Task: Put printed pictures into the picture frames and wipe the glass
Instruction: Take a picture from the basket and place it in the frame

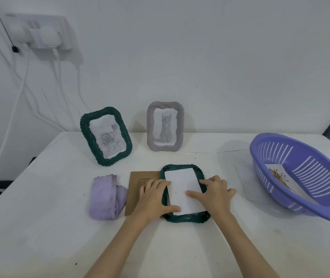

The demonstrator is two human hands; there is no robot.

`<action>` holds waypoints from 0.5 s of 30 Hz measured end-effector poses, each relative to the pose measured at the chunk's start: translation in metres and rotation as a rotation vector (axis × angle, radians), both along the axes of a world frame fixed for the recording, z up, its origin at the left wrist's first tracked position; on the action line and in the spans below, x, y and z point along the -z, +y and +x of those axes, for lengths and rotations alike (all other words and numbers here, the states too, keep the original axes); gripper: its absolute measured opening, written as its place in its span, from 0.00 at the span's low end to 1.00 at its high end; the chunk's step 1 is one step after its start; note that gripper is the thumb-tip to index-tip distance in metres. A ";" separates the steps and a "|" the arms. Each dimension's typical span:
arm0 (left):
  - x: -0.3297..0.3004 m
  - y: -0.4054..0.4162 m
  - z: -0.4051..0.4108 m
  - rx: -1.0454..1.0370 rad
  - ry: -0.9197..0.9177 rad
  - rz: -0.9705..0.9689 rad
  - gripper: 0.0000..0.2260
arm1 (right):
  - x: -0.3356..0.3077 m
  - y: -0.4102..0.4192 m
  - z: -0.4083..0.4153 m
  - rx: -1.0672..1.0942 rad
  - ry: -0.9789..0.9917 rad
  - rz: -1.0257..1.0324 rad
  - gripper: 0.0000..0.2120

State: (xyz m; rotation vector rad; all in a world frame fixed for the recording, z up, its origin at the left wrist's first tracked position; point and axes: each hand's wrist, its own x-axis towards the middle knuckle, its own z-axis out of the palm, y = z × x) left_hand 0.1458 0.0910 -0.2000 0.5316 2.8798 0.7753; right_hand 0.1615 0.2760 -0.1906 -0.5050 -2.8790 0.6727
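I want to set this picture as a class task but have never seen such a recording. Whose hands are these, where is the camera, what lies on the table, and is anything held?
There is no machine here: a person wears one camera on the head, looking down at their own bare hands. The left hand and right hand press flat on a white printed sheet, blank side up, lying in a dark green frame lying face down on the white table. Neither hand grips anything. Beside the frame lie a brown cardboard backing and a folded lilac cloth. At the back stand a green frame with a rose picture and a grey frame with a cat picture. The purple plastic basket holds another print.
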 end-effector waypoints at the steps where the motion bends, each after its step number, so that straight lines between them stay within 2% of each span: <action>1: 0.000 0.000 0.000 -0.005 -0.003 0.007 0.36 | 0.000 0.000 0.000 0.013 -0.002 -0.017 0.25; 5: 0.000 -0.001 0.002 -0.005 -0.012 0.011 0.37 | 0.001 0.002 -0.002 0.060 0.025 -0.084 0.19; 10: 0.000 -0.002 0.000 0.026 -0.019 -0.065 0.37 | -0.002 0.009 -0.005 0.057 0.116 -0.143 0.02; 12: -0.001 -0.001 0.000 0.028 -0.019 -0.075 0.37 | -0.002 0.012 -0.005 0.015 0.147 -0.193 0.02; 15: 0.000 -0.003 0.001 0.033 -0.020 -0.082 0.38 | -0.004 0.014 -0.004 -0.062 0.108 -0.196 0.14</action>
